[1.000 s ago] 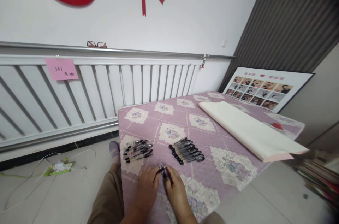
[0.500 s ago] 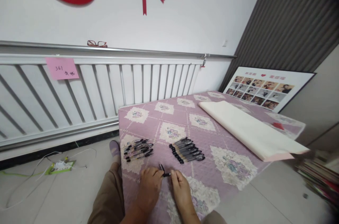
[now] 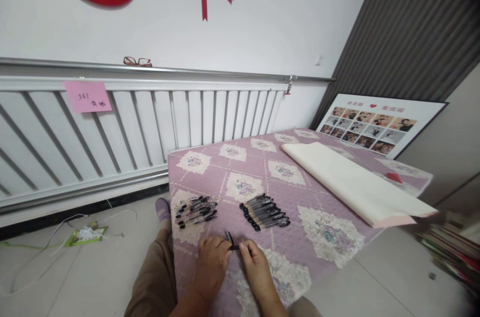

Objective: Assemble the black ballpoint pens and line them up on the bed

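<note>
Pen [image 3: 234, 247]: held just above the near part of the desk, bridging the gap between both hands, dark section showing, remainder hidden by the grip.

Surroundings logged by size. Noted at the back: white wall [image 3: 262, 12]. Below, in the foreground: desk [image 3: 212, 172], covered in mauve cloth with cream floral diamonds. Beyond its far left edge: white radiator [image 3: 195, 112], with a pink note [image 3: 88, 97] hung on its front, reading "361" plus further characters. At far right: photo board [image 3: 375, 124], leaning at an angle. Across the right half of the desk: folded cream sheet [image 3: 348, 182], lying flat, pinkish at its near end.

Left hand [image 3: 213, 259]: fingers clamped on the pen; a second dark piece [image 3: 228, 235] jutting upward from the grip. Cannot tell whether part of the same pen. Right hand [image 3: 256, 267]: fingertips closed on the pen's other end.

Beyond the hands, two groups, well apart. To the right: row of pens [image 3: 264, 213], laid slantwise side by side, black ends roughly aligned. To the left, near the desk edge: looser cluster of pens [image 3: 195, 213], some overlapping. Recorded last, on the pipe above the radiator: glasses [image 3: 137, 62].
</note>
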Demonstrator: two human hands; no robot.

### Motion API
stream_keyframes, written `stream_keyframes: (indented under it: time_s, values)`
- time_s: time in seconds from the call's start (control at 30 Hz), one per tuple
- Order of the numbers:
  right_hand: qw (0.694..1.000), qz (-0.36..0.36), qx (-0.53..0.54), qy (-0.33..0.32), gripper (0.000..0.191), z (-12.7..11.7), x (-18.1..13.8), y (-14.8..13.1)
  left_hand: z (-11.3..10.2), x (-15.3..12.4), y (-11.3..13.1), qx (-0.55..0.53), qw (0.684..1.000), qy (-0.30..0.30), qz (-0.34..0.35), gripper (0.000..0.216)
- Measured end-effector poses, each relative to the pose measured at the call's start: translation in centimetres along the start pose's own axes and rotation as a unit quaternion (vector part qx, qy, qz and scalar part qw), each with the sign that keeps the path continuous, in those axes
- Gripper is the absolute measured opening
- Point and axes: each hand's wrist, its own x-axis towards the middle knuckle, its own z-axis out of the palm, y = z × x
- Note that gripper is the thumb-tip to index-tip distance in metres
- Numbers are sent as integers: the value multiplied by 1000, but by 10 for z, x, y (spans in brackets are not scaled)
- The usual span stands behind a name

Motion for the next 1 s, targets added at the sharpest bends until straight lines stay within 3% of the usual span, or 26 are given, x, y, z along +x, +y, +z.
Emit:
stream_keyframes:
  time_s: [0.23,0.3,0.43,0.63,0.87,1.0]
  values:
    - [998,20,58,-34,21,-5,0,-2,2,0,0,-5,1000,-5,-29,21]
    - [996,38,82,-16,28,-5,0,0,2,-1,1,1,999,5,-33,21]
    - [998,43,53,17,25,-3,3,2,1,-1,2,-9,1000,9,-29,20]
    - [999,36,30,12,37,0,4,1,0,-1,2,-16,999,0,-32,20]
    - [998,33,46,-23,27,-5,2,1,-1,0,3,-12,999,-3,-39,20]
    - [998,43,49,-2,27,-4,3,-1,-2,1,4,-14,999,-3,-43,22]
